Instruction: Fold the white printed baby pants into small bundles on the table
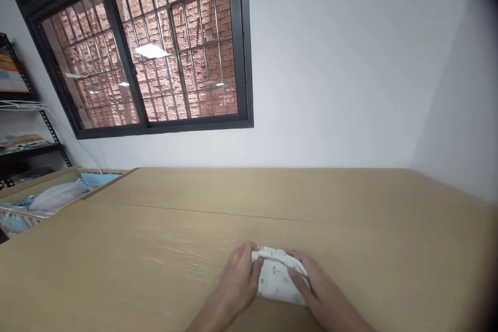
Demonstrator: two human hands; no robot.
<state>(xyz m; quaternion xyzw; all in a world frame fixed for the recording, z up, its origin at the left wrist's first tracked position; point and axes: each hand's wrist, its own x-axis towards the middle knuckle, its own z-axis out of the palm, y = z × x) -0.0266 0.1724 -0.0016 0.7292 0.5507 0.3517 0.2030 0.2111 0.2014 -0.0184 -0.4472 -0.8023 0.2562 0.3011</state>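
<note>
A small white cloth (278,279) with a faint printed pattern lies folded into a compact bundle on the wooden tabletop, near its front edge. My left hand (241,277) grips the bundle's left end, thumb on the near face and fingers behind. On the right end, my right hand (311,282) holds it the same way, its thumb pressed over the front. A rolled or folded ridge runs along the top of the cloth between both hands. The fingertips behind the cloth are hidden.
The wide wooden table (175,249) has a seam across it and scuff marks. At the left stands a wooden crib-like box (112,179) with blue and white bedding. Black metal shelving (27,153) holds stacked items. A barred window (182,124) and white wall stand behind.
</note>
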